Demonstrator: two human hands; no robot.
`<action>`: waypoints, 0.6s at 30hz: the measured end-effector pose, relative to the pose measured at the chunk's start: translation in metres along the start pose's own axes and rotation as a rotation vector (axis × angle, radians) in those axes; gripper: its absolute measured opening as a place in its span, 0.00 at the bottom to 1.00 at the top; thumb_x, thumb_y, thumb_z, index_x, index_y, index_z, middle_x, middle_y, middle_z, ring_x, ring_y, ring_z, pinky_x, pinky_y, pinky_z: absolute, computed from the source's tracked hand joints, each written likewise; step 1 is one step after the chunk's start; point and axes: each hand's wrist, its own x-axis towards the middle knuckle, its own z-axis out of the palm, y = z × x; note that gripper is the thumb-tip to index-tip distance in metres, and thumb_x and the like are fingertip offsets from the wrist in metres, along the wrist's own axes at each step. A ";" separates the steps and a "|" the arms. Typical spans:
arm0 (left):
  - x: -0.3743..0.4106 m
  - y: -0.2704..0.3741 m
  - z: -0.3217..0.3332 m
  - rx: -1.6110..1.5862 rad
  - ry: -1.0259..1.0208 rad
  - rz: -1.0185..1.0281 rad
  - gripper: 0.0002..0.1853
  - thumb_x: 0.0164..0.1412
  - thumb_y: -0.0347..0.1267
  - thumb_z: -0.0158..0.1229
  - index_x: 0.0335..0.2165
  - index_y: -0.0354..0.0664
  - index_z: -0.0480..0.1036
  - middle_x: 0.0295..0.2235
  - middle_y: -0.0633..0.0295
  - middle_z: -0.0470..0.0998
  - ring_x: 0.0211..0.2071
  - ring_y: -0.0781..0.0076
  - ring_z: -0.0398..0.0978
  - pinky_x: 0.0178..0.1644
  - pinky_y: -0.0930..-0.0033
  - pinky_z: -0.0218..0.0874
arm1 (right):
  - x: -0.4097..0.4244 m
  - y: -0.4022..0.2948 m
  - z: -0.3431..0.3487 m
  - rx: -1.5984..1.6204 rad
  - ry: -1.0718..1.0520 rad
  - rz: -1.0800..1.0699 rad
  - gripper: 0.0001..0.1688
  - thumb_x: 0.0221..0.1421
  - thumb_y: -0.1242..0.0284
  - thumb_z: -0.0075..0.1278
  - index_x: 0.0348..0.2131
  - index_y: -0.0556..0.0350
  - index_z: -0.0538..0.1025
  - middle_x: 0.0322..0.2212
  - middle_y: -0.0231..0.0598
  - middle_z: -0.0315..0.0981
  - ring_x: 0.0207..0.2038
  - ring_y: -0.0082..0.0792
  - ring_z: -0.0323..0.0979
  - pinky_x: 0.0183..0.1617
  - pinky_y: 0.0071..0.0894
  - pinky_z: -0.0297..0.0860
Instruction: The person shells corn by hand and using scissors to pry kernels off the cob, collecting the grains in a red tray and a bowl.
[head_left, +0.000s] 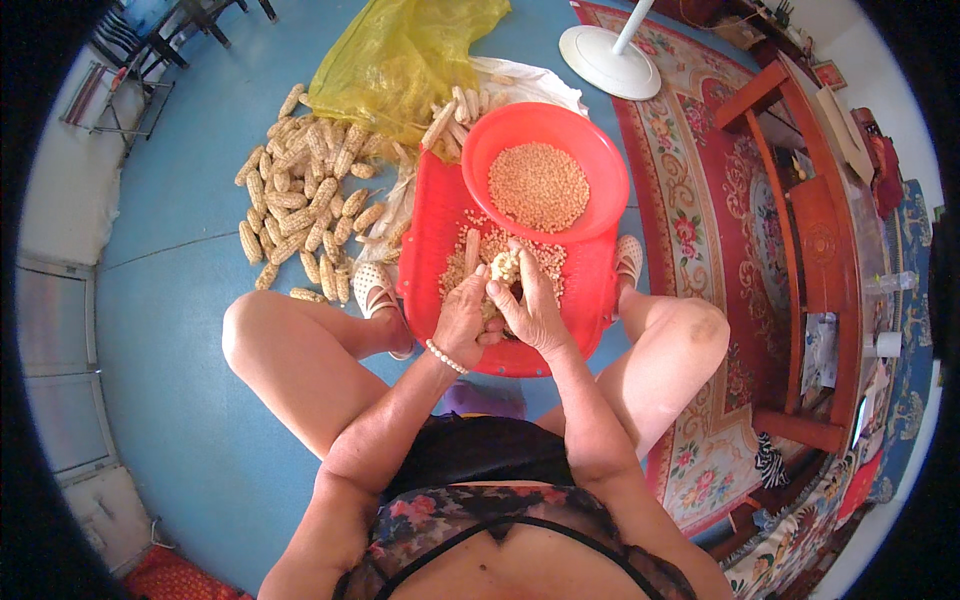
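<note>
Both my hands meet over a red plastic tray between my knees. A pale corn cob, partly hidden by fingers, is held between them. My left hand curls around its lower part, with a bead bracelet at the wrist. My right hand grips it from the other side, thumb and fingers on the cob. Loose corn kernels lie in the tray under and around the hands. Another bare cob stands out just beyond my left hand. A red plastic basin with corn kernels rests on the tray's far right part.
Left of the tray, many corn cobs are heaped on the blue floor. A yellow mesh sack lies beyond them. A white round stand base stands at the upper right, near a patterned carpet and a wooden table.
</note>
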 end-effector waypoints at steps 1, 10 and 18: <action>0.001 -0.001 -0.001 -0.014 -0.017 -0.004 0.14 0.58 0.46 0.41 0.35 0.50 0.64 0.19 0.65 0.65 0.12 0.83 0.55 0.11 0.85 0.41 | 0.000 0.002 0.000 -0.002 -0.003 -0.012 0.29 0.53 0.66 0.42 0.48 0.70 0.57 0.33 0.55 0.68 0.36 0.47 0.69 0.39 0.35 0.64; 0.003 0.005 -0.004 0.002 -0.001 -0.129 0.16 0.59 0.47 0.39 0.30 0.49 0.65 0.18 0.67 0.65 0.11 0.83 0.55 0.10 0.85 0.39 | -0.003 0.019 0.002 -0.093 0.062 -0.093 0.27 0.53 0.69 0.39 0.47 0.71 0.57 0.32 0.59 0.67 0.35 0.51 0.68 0.38 0.39 0.64; 0.004 -0.009 -0.006 0.182 -0.024 0.148 0.17 0.58 0.47 0.43 0.29 0.46 0.65 0.16 0.66 0.65 0.11 0.82 0.57 0.10 0.83 0.42 | 0.003 0.014 0.009 -0.021 0.147 0.015 0.08 0.52 0.73 0.37 0.26 0.60 0.65 0.18 0.48 0.66 0.22 0.49 0.67 0.24 0.41 0.61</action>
